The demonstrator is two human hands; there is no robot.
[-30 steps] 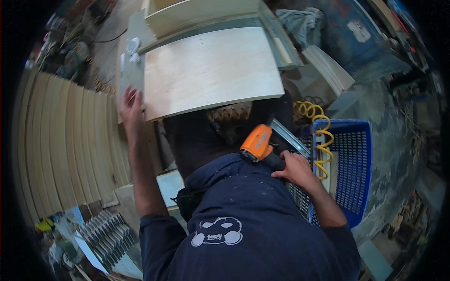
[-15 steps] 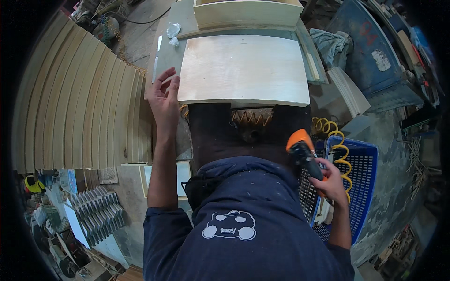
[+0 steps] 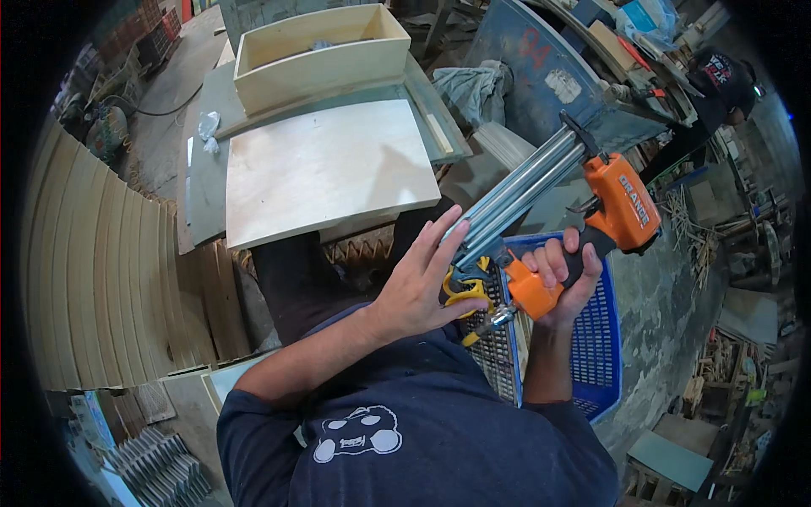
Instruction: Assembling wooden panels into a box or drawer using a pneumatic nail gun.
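Observation:
An orange and black nail gun (image 3: 623, 199) is raised in front of my chest on the right, tilted, its long silver magazine (image 3: 525, 188) running down toward the left. My right hand (image 3: 568, 277) is wrapped around its black handle. At the low end of the magazine my left hand (image 3: 416, 283) lies with fingers stretched out, against or just beside the metal; the exact contact is hard to see. A yellow air hose (image 3: 466, 296) shows near the gun's base by that hand. A pale wooden panel (image 3: 329, 169) lies flat on the workbench (image 3: 203, 190) before me.
Behind the panel stands an open wooden box (image 3: 321, 74). Stacked boards (image 3: 110, 279) rise at the left. A blue plastic basket (image 3: 601, 355) is at my right, with a blue metal bin (image 3: 532, 63) beyond. Another person (image 3: 718, 93) appears at the far right.
The nail gun has come up from my right side to the front of my chest. My left hand has left the panel's edge and moved right to the magazine. The view has turned right.

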